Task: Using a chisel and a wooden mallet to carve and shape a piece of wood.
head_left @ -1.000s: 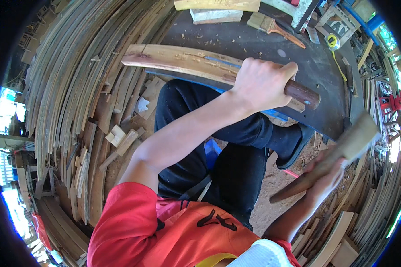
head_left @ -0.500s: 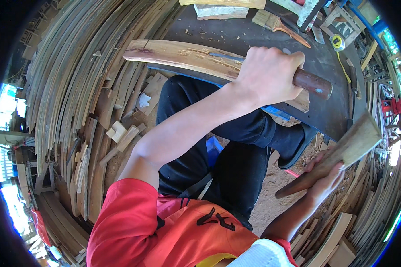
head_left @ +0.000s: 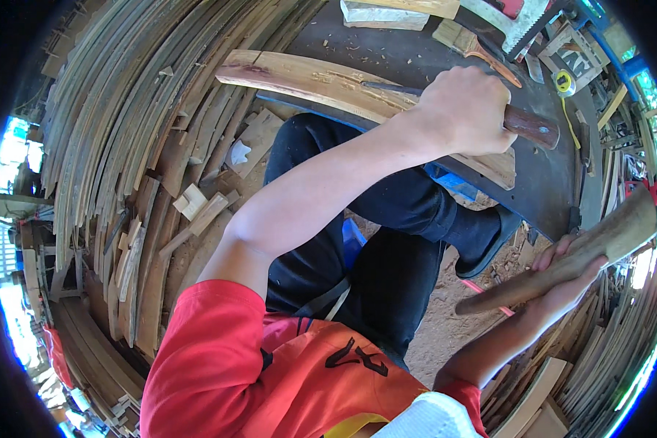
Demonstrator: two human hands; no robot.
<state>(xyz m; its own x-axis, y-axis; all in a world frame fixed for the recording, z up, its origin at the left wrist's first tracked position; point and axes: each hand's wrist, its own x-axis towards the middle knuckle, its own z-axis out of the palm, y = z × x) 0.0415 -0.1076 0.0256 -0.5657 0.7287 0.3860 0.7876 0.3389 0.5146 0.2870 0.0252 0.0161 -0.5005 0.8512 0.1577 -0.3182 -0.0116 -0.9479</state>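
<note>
My left hand [head_left: 466, 113] is closed round a chisel [head_left: 533, 128]; its dark wooden handle sticks out to the right of the fist. The narrow metal blade points left and lies low along the top of a pale wooden board [head_left: 292, 75], its tip by a roughly chipped stretch. Further right and nearer to me, my right hand [head_left: 555, 292] grips a wooden mallet [head_left: 598, 237], club-shaped and tilted, with its wide end up to the right. The mallet is apart from the chisel.
The board rests on a dark worktable [head_left: 328, 44] dotted with chips. Towards its far side lie a flat brush [head_left: 482, 51], a handsaw [head_left: 522, 29] and a yellow tape measure [head_left: 564, 83]. Long wooden strips [head_left: 139, 95] are piled at the left; offcuts [head_left: 197, 212] lie below them.
My right hand has swung the mallet a little outward to the right, away from the chisel. The chisel stays on the board in my left hand. The whole view has shifted slightly.
</note>
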